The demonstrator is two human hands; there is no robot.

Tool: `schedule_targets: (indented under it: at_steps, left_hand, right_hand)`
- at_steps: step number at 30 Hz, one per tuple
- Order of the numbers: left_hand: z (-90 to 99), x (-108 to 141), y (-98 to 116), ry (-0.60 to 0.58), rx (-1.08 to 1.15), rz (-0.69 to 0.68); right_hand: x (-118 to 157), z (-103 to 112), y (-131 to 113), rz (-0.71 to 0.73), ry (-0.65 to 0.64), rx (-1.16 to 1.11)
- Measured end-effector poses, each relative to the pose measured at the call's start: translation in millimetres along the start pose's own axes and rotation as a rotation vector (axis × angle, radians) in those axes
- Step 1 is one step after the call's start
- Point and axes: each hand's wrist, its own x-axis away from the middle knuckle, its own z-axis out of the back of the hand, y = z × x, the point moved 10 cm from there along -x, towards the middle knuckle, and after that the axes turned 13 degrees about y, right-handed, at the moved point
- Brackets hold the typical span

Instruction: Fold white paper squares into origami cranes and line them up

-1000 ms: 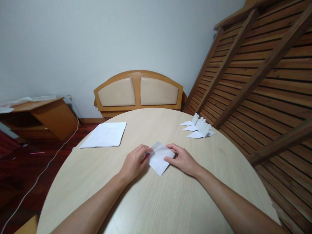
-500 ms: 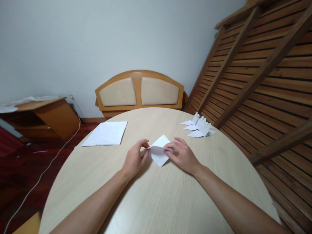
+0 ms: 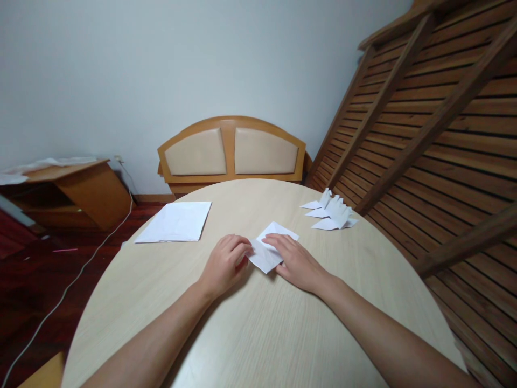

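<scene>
A small folded sheet of white paper [image 3: 264, 258] lies on the round table in front of me, its near corner pointing towards me. At its left corner, my left hand [image 3: 226, 264] is closed, with thumb and fingertips pinching the paper. My right hand [image 3: 297, 263] lies over the right part of the sheet, fingers stretched out flat on top and the thumb by the lower right edge. Part of the paper is hidden under these fingers.
Several folded white paper figures [image 3: 334, 213] stand in a row at the table's right. A stack of white paper [image 3: 173, 222] lies on the left. The pale wooden table [image 3: 258, 334] has a curved edge. Slatted wood [image 3: 444, 134] leans at the right; a cable [image 3: 81, 274] crosses the floor.
The raised flap of the paper now lies flatter. My right hand has gone from pinching the flap to lying flat on the sheet. My left hand stays at the left corner.
</scene>
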Motion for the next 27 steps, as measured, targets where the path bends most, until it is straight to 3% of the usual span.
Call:
schedule_targets:
  at_steps: [3,6,18,27]
  left_hand:
    - [-20.4,7,1,-0.156,0.041,0.036]
    - [-31.3,13,-3,-0.203,0.089,0.075]
    - [-40.8,16,-23,-0.233,0.031,0.216]
    - [-37.5,19,-40,-0.202,-0.018,0.336]
  right_hand:
    - [6,-21,13,-0.046,-0.202,0.014]
    - [9,-32,26,-0.089,-0.301,-0.001]
    - [3,-25,36,-0.054,-0.169,-0.038]
    - [-10,-8,32,-0.049,0.020,-0.111]
